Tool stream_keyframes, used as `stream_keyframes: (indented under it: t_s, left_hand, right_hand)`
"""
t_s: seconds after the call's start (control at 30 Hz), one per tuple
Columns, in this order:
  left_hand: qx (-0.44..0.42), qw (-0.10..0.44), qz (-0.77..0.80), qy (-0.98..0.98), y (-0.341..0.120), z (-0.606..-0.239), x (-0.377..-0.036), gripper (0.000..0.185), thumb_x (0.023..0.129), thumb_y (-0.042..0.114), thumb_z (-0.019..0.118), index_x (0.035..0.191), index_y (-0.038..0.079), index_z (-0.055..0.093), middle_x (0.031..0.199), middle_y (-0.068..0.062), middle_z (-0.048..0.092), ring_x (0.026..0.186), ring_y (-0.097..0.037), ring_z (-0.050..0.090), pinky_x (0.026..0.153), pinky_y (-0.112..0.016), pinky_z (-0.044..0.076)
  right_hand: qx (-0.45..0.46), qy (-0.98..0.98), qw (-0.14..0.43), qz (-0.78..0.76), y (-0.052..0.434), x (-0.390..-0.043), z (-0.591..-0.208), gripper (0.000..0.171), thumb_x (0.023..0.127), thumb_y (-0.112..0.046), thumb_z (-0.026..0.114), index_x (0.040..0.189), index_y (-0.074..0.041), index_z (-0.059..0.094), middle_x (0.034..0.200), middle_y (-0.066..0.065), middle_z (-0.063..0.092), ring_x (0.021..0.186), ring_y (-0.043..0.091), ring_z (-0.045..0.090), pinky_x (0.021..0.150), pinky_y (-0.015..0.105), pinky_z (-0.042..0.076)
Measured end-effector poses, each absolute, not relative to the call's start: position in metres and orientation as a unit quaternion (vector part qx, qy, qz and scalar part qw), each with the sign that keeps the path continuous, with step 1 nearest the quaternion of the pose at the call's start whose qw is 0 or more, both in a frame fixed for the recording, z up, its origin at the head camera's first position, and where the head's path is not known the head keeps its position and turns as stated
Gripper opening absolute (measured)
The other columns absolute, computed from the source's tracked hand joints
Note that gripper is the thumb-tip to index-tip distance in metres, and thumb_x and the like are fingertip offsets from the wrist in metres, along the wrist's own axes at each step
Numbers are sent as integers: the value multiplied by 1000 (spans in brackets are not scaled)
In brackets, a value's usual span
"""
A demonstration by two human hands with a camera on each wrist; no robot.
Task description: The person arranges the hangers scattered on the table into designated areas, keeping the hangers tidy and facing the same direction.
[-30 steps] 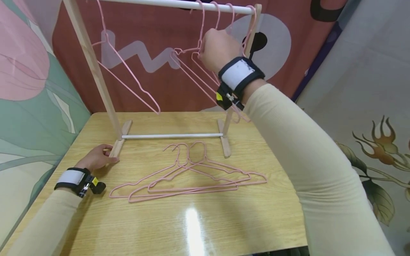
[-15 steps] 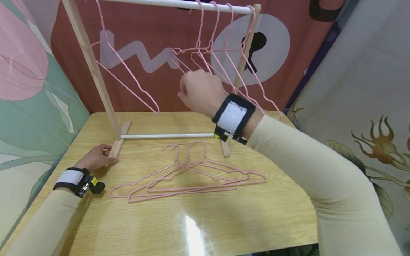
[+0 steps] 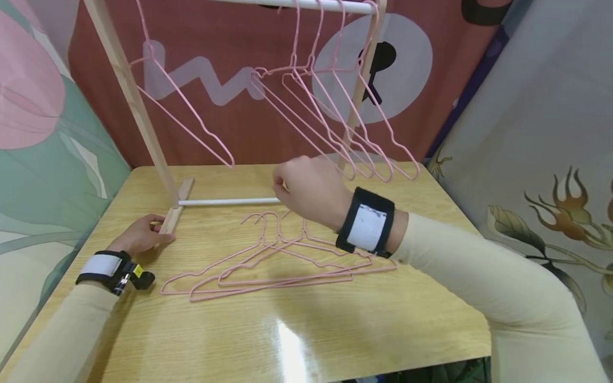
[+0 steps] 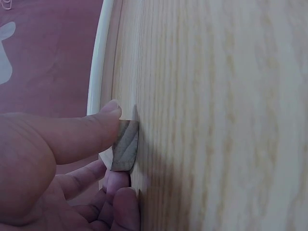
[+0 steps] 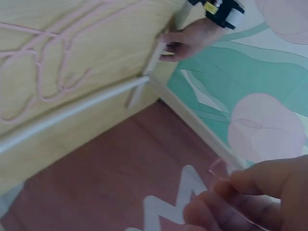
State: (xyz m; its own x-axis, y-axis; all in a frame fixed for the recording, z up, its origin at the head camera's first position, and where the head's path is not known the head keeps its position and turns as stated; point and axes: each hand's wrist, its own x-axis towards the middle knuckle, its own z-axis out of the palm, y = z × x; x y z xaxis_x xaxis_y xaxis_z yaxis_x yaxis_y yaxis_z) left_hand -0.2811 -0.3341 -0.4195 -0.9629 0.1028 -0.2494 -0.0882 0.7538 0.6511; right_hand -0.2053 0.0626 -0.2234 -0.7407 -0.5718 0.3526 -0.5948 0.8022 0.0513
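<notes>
My left hand [image 3: 139, 235] pinches the near end of the wooden rack's left foot [image 4: 126, 145], thumb on top and fingers beside and below. My right hand [image 3: 313, 190], its fingers loosely curled with nothing between them, is in the air over the rack's lower white bar [image 3: 230, 202]. Just in front of it, several pink hangers [image 3: 282, 287] lie overlapped on the table, hooks pointing toward the rack. Their hooks [image 5: 60, 96] show in the right wrist view, partly covered by my hand in the head view.
Several pink hangers [image 3: 335, 125] hang close together on the right of the top rail [image 3: 351, 6]. One hanger [image 3: 187, 103] hangs apart near the left post [image 3: 126, 90]. A red printed cloth [image 3: 201, 143] hangs behind the table [image 3: 230, 340].
My right hand has left the hanging hangers at the upper right and come down toward the hangers on the table. My left hand keeps its place on the rack's foot.
</notes>
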Motion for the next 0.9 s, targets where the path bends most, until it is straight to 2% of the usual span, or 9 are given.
stream_keyframes:
  t_s: [0.1, 0.33, 0.67, 0.9]
  left_hand:
    - [5, 135, 353, 926, -335, -418, -280, 71, 98, 21, 68, 141, -19, 30, 120, -33, 48, 102, -38, 51, 77, -33, 42]
    - [5, 136, 360, 923, -334, -416, -278, 70, 98, 19, 68, 141, -20, 29, 118, -32, 49, 101, -37, 51, 77, -33, 42]
    - [3, 140, 357, 923, -335, -422, -280, 70, 97, 20, 69, 141, -19, 30, 117, -30, 48, 101, -37, 50, 78, -35, 42]
    - [7, 140, 359, 923, -334, -420, -280, 71, 98, 20, 68, 142, -20, 29, 121, -34, 47, 103, -39, 50, 79, -35, 43]
  right_hand:
    - [327, -922, 203, 36, 71, -207, -236, 15, 97, -14, 63, 85, -15, 73, 71, -5, 65, 58, 10, 54, 49, 28, 40]
    - [333, -920, 199, 48, 94, -207, -265, 13, 95, -12, 67, 84, -13, 74, 70, -4, 66, 57, 9, 53, 47, 26, 39]
    - [295, -945, 133, 51, 120, -216, -315, 11, 94, -11, 69, 84, -11, 74, 69, -3, 67, 52, 6, 52, 46, 26, 44]
    - [262, -961, 92, 22, 125, -230, -349, 3, 89, -13, 76, 88, -10, 76, 78, 2, 73, 58, 12, 60, 49, 32, 50]
